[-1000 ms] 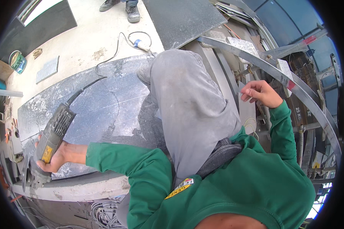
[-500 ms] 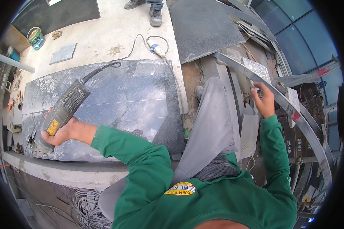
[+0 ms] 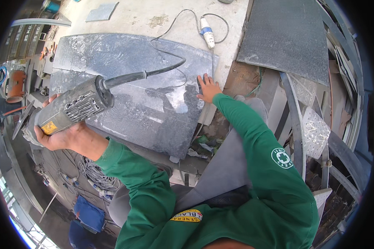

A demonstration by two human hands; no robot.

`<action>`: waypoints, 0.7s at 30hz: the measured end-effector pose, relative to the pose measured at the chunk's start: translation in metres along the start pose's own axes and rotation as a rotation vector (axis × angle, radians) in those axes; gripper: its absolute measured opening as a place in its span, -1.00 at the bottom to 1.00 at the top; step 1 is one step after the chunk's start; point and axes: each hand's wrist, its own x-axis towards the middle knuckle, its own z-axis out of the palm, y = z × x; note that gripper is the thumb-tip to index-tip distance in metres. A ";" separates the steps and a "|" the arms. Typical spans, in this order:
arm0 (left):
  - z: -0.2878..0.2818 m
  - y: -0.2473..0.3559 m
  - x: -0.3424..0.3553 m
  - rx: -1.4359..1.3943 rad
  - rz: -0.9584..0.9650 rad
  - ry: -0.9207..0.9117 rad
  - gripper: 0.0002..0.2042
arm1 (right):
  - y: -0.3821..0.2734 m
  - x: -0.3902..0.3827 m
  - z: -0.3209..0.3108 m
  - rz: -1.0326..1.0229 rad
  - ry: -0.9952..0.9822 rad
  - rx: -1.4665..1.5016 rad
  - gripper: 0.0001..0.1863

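An angle grinder (image 3: 81, 101) with a dark, dusty body is gripped in my left hand (image 3: 72, 137), fingers wrapped round it. Its thin cutting disc (image 3: 24, 120) points left, beyond the near left edge of a grey stone slab (image 3: 129, 62). The black cord runs from the tool's back end over the slab. My right hand (image 3: 210, 88) lies with fingers spread on the slab's right edge, holding nothing. Faint straight lines and dusty patches mark the slab's surface.
A white-and-blue plug connector (image 3: 207, 33) lies on the pale floor beyond the slab. At the right are a dark sheet (image 3: 284, 39), metal strips and a perforated plate (image 3: 315, 132). Coiled cable (image 3: 97, 176) and a blue cloth-like item (image 3: 89, 213) lie at lower left.
My right hand has come from the metal strips at the right onto the slab's edge. The grinder has been raised off the slab's left end and nearer to me. My view has shifted.
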 end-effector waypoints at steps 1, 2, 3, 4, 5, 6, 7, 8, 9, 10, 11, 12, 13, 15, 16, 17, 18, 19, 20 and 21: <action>0.014 0.010 0.003 0.056 0.036 0.005 -0.41 | -0.007 0.008 -0.005 0.010 -0.125 -0.040 0.22; 0.025 0.015 0.003 0.107 0.072 0.012 -0.41 | -0.004 0.011 -0.009 0.020 -0.159 -0.055 0.26; 0.034 0.029 0.004 0.103 0.047 -0.069 -0.40 | -0.002 0.012 -0.008 0.014 -0.195 -0.067 0.30; 0.045 0.037 0.005 0.137 0.041 -0.063 -0.40 | 0.000 0.009 -0.006 0.010 -0.234 -0.080 0.35; 0.067 0.042 0.010 0.155 0.038 -0.078 -0.40 | 0.009 0.013 0.000 0.026 -0.256 -0.022 0.44; 0.076 0.049 0.006 0.176 0.018 -0.062 -0.40 | 0.013 0.012 0.003 0.022 -0.249 -0.009 0.45; 0.080 0.056 0.022 0.191 0.031 -0.105 -0.40 | 0.014 0.011 0.009 0.023 -0.245 0.006 0.46; 0.088 0.057 0.025 0.208 0.047 -0.113 -0.40 | 0.016 0.020 0.003 0.027 -0.209 0.009 0.46; 0.096 0.059 0.028 0.225 0.059 -0.122 -0.40 | 0.017 0.025 0.000 0.028 -0.227 0.000 0.50; 0.104 0.061 0.033 0.242 0.066 -0.133 -0.40 | 0.016 0.027 0.000 0.035 -0.246 -0.008 0.53; 0.116 0.048 0.029 0.414 0.196 -0.035 -0.38 | 0.013 0.029 0.001 0.046 -0.260 -0.015 0.56; 0.112 0.045 0.031 0.338 0.132 -0.104 -0.38 | 0.013 0.029 0.006 0.050 -0.277 -0.033 0.59; 0.105 0.042 0.036 0.261 0.065 -0.176 -0.38 | 0.015 0.031 0.011 0.046 -0.235 -0.023 0.63; 0.083 0.028 0.035 0.213 0.049 -0.205 -0.40 | 0.009 0.033 0.017 0.049 -0.247 -0.045 0.64; 0.075 0.016 0.030 0.226 0.102 -0.178 -0.41 | 0.009 0.038 0.010 0.056 -0.244 -0.059 0.64; 0.058 0.006 0.025 0.253 0.098 -0.164 -0.43 | 0.013 0.037 0.009 0.047 -0.205 -0.066 0.66; 0.034 0.004 0.022 0.242 0.053 -0.189 -0.43 | 0.015 0.037 0.009 -0.009 -0.170 -0.060 0.62; 0.004 0.005 0.025 0.223 0.003 -0.211 -0.43 | 0.019 0.035 0.010 -0.057 -0.138 -0.062 0.59; -0.022 0.011 0.027 0.206 -0.027 -0.240 -0.43 | 0.021 0.032 0.011 -0.122 -0.093 -0.062 0.55; -0.039 0.013 0.024 0.251 -0.046 -0.220 -0.44 | 0.033 0.026 0.021 -0.102 0.044 -0.090 0.50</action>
